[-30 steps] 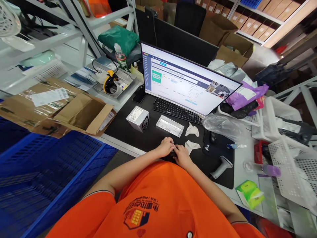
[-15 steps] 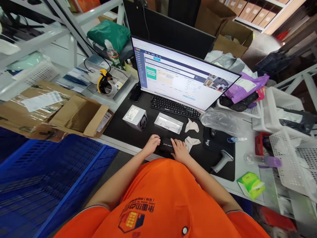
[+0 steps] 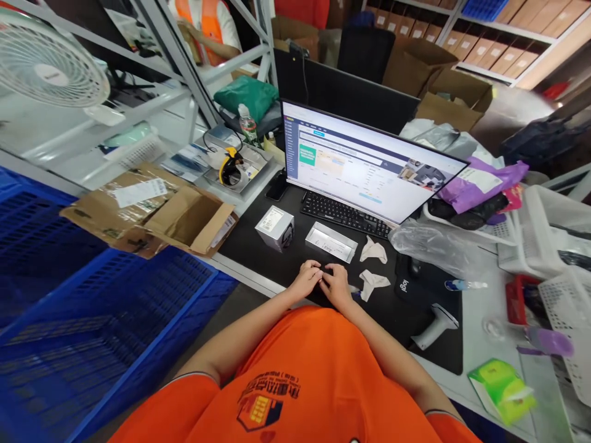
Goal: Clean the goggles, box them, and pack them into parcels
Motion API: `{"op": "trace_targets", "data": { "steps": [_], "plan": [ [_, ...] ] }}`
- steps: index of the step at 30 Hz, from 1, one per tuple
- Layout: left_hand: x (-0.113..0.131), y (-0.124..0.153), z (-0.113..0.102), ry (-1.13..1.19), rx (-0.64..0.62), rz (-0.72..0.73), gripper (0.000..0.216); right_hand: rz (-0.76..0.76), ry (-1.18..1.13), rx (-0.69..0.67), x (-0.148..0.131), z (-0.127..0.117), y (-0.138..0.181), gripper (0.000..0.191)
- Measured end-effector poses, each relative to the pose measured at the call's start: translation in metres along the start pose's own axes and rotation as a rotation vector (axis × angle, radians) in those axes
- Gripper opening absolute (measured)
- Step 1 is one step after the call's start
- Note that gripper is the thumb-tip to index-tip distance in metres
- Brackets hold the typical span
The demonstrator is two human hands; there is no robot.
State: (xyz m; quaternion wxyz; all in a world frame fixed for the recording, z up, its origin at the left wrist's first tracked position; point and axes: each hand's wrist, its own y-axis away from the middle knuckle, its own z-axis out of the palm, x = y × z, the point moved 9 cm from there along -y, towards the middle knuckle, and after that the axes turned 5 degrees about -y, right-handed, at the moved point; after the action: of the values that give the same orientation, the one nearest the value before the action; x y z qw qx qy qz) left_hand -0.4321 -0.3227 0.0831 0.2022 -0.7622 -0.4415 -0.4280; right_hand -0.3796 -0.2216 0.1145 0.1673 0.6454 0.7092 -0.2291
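My left hand point(image 3: 306, 279) and my right hand point(image 3: 338, 285) are pressed together at the near edge of the black desk mat point(image 3: 258, 243), just in front of my orange shirt. The fingers of both hands are curled around a small dark object point(image 3: 327, 270), which they mostly hide. Just beyond the hands lies a shallow silver tray point(image 3: 331, 241), with a grey box point(image 3: 274, 227) to its left. Two crumpled white wipes point(image 3: 373, 251) lie to the right of my right hand.
A keyboard point(image 3: 344, 214) and a lit monitor point(image 3: 369, 163) stand behind the tray. A white barcode scanner point(image 3: 436, 326), mouse pad point(image 3: 406, 288) and plastic bag point(image 3: 436, 246) lie right. An open cardboard box point(image 3: 184, 218) and blue crates point(image 3: 92, 326) sit left. Another person's orange vest point(image 3: 207, 21) shows behind the shelving.
Half a second ago my hands lay apart with the dark object showing between them; they have now closed together over it. The camera has tilted up and to the left.
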Motion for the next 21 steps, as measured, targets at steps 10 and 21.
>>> {"op": "trace_targets", "data": {
  "steps": [10,21],
  "plan": [
    [-0.009,0.020,-0.008,0.100,-0.037,0.151,0.018,-0.066,0.018,0.017,-0.012,-0.010,0.002,0.024],
    [0.014,0.016,0.018,0.079,-0.079,0.275,0.006,-0.216,-0.028,-0.051,-0.021,-0.002,0.006,0.031]
  ]
}}
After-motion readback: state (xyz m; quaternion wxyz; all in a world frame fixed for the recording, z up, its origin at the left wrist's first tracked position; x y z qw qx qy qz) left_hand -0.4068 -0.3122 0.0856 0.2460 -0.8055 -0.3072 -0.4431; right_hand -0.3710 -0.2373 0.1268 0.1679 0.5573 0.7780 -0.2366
